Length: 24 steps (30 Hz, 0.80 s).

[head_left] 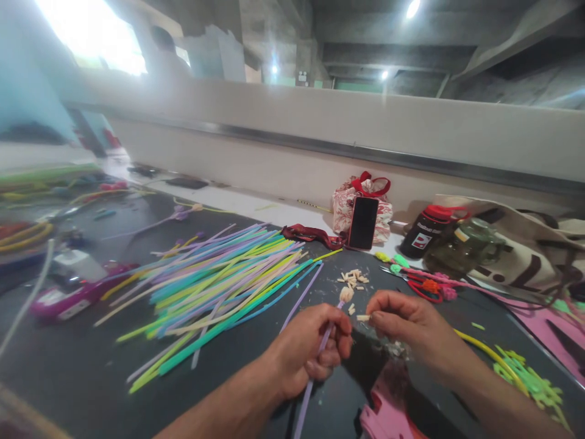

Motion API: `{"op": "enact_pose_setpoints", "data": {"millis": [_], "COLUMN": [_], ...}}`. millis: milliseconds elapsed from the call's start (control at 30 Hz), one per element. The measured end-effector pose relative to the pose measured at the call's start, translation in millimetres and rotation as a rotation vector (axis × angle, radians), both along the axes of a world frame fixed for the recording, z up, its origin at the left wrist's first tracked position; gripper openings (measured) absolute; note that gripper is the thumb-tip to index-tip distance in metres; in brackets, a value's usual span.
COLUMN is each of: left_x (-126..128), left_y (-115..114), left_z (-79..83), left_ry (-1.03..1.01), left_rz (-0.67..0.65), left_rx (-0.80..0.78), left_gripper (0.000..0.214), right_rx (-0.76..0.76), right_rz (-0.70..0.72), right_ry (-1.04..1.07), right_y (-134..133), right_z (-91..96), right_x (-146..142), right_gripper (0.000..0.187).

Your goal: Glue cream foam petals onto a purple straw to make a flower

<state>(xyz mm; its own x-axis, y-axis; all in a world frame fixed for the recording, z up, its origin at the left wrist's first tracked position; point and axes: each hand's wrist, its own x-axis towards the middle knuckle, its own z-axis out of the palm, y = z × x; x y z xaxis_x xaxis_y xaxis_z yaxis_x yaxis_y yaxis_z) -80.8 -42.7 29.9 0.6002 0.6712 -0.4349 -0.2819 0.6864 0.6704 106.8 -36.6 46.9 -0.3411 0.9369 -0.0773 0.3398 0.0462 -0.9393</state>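
My left hand (pixel 315 344) is closed around a thin pale purple stem (pixel 305 407). At the stem's upper end sits a small cream cluster (pixel 346 295). To the right of it, my right hand (pixel 406 320) pinches a short cream piece (pixel 363 317) between thumb and finger, apart from the cluster. Several loose cream pieces (pixel 354 278) lie on the dark tabletop (pixel 256 356) just beyond both hands. A pink tool that looks like a glue gun (pixel 388 405) lies below my right hand, partly cut off by the frame's lower edge.
A wide pile of pastel stems (pixel 219 280) covers the table left of my hands. A phone (pixel 363 222) leans on a patterned bag (pixel 340 204). Scissors (pixel 423 286), a black bottle (pixel 425 231), and green pieces (pixel 532 381) lie right. A purple device (pixel 75 292) stands left.
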Motion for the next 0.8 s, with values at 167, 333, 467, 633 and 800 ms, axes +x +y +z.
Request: {"op": "enact_pose_setpoints", "data": {"millis": [167, 333, 467, 633, 800], "left_x": [1.3, 4.3, 5.7, 5.6, 4.0], "left_y": [-3.2, -4.0, -4.7, -6.0, -3.8], "left_z": [3.0, 1.2, 0.8, -0.5, -2.5], "left_ry": [0.085, 0.165, 0.174, 0.151, 0.117], "left_rz": [-0.014, -0.075, -0.092, -0.102, -0.155], "left_rx": [0.026, 0.084, 0.059, 0.033, 0.005], "left_gripper": [0.013, 0.008, 0.007, 0.007, 0.007], "right_rx": [0.251, 0.422, 0.488, 0.545, 0.544], "right_rz": [0.108, 0.184, 0.233, 0.242, 0.201], "right_ry": [-0.162, -0.337, -0.366, -0.377, -0.427], "right_y": [1.1, -2.8, -1.7, -0.8, -2.6], "right_z": [13.8, 31.0, 27.0, 18.8, 16.8], "right_x": [12.0, 10.2, 6.9, 3.3, 0.5], "right_gripper": [0.014, 0.011, 0.011, 0.011, 0.011]}}
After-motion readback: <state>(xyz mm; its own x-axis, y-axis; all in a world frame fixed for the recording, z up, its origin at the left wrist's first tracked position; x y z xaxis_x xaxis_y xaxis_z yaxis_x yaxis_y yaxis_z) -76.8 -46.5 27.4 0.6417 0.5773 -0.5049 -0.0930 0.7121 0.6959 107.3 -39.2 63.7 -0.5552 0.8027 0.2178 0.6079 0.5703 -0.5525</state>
